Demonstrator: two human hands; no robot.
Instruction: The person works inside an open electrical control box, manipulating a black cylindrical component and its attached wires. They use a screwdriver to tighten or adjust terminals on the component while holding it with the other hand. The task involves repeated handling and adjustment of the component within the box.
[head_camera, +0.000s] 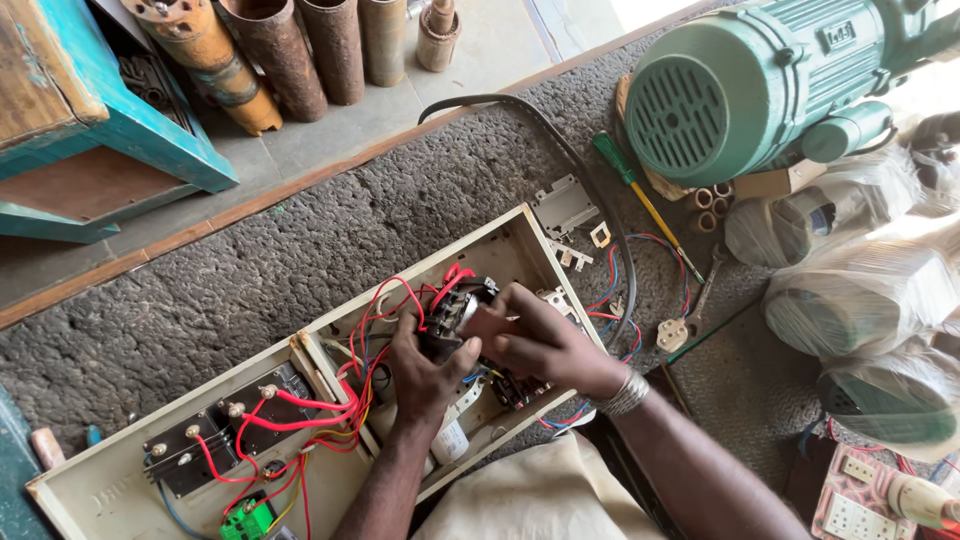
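We begin with the largest item: the green electric motor (745, 85) lies on its side at the upper right, its slotted fan cover facing the camera. Beside and below it we see several bundles wrapped in clear plastic (860, 290). At the upper left stands a teal-painted wooden bench (95, 110), with a row of rusty pipes (290, 50) leaning next to it on the grey floor.

Across the rough dark mat (250, 270) lies the open cream-coloured metal enclosure (100, 490), set diagonally from lower left to centre right. Its left compartment holds black terminal blocks (230, 425) linked by red wires (300, 420) and a small green component (247, 520). A black cable (560, 140) curves from the top edge down past the right end of the enclosure.

In the right compartment we find the black switch unit (462, 305), held just above the enclosure floor with red wires running to it. Our left hand (425, 365) is clamped on it from below, fingers curled around its body. Our right hand (535, 340), with a silver bracelet (625, 392) at the wrist, is closed on its right side, thumb and fingers pressed against it.

Smaller items follow: a green-handled screwdriver (630, 185) lies beside the cable, a white plug (672, 335) rests near loose coloured wires, and a white cylindrical capacitor (452, 440) sits at the near wall of the enclosure
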